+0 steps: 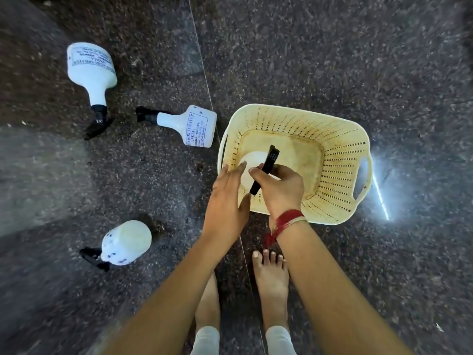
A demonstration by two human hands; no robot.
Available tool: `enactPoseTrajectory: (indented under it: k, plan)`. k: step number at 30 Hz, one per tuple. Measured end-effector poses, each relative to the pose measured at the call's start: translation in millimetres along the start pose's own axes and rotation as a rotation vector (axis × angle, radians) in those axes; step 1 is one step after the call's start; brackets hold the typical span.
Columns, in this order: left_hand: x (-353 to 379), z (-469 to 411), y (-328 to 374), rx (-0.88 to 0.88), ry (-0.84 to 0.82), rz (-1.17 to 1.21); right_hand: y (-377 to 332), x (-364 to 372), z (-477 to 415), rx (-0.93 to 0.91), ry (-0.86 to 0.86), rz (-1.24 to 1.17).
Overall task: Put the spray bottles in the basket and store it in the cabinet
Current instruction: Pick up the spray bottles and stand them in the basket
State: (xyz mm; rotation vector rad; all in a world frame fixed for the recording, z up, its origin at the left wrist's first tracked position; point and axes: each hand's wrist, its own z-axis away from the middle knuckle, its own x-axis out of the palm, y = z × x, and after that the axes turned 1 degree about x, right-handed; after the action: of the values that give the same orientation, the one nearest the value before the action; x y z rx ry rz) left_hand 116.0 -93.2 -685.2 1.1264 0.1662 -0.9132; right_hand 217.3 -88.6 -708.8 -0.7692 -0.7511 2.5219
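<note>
A person's right hand (279,190) is clenched around the black trigger head of a white spray bottle (252,166), holding it upright inside a cream plastic basket (332,160) on a speckled dark stone floor (332,60). The left hand (225,201) is released, fingers spread flat beside the bottle at the basket's near-left rim, gripping nothing. The basket is rectangular with rounded corners, slotted walls, cut-out handles and a stained, yellowed base. Three more white plastic spray bottles lie on their sides to the left: a labelled bottle (188,125) just beside the basket, a far bottle (89,70) with blue print, and a near bottle (125,243), rounder and spotted. A red thread band (281,224) wraps the right wrist. Bare feet (271,275) stand near the basket, straddling a thin floor seam.
</note>
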Motion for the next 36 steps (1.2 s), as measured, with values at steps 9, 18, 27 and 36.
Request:
enactPoseTrajectory:
  k: [9,18,27,36]
  plan:
    - [-5.2,12.7,-44.3,0.045,0.242,-0.084,-5.5,15.0,2.3,0.07,-0.012,0.009]
    - [-44.3,44.7,-114.4,-0.289,0.626,-0.033,-14.3,-4.5,16.2,0.254,0.002,-0.145]
    - [-76.8,61.9,-210.5,-1.146,0.921,0.006,23.7,65.6,122.3,-0.803,-0.095,0.408]
    - [-87.3,75.6,-282.7,-1.339,0.532,1.138,50.8,100.9,112.7,-0.812,-0.315,0.527]
